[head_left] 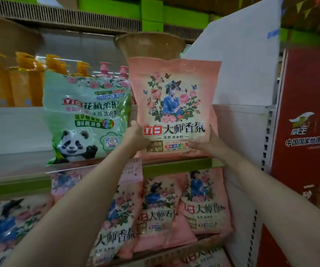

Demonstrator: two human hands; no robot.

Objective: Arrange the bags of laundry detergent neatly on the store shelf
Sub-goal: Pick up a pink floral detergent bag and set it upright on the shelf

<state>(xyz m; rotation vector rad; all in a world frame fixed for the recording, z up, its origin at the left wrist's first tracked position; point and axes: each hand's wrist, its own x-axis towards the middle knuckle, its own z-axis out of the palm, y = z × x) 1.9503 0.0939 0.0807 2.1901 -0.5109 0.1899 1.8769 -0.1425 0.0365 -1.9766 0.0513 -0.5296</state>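
A pink detergent bag (pixel 174 105) with a rose picture stands upright on the upper shelf (pixel 182 163). My left hand (pixel 137 138) grips its lower left edge and my right hand (pixel 203 146) grips its lower right corner. To its left a green detergent bag (pixel 85 116) with a panda stands upright on the same shelf, touching the pink one. On the shelf below, several more pink bags (pixel 203 201) lean or lie unevenly, some partly hidden behind my forearms.
Orange pump bottles (pixel 20 79) and pink pump bottles (pixel 105 70) stand behind the green bag. A white panel (pixel 242 64) forms the shelf's right side. A red cardboard display (pixel 309 132) rises at the far right. A beige basket (pixel 149 45) sits above.
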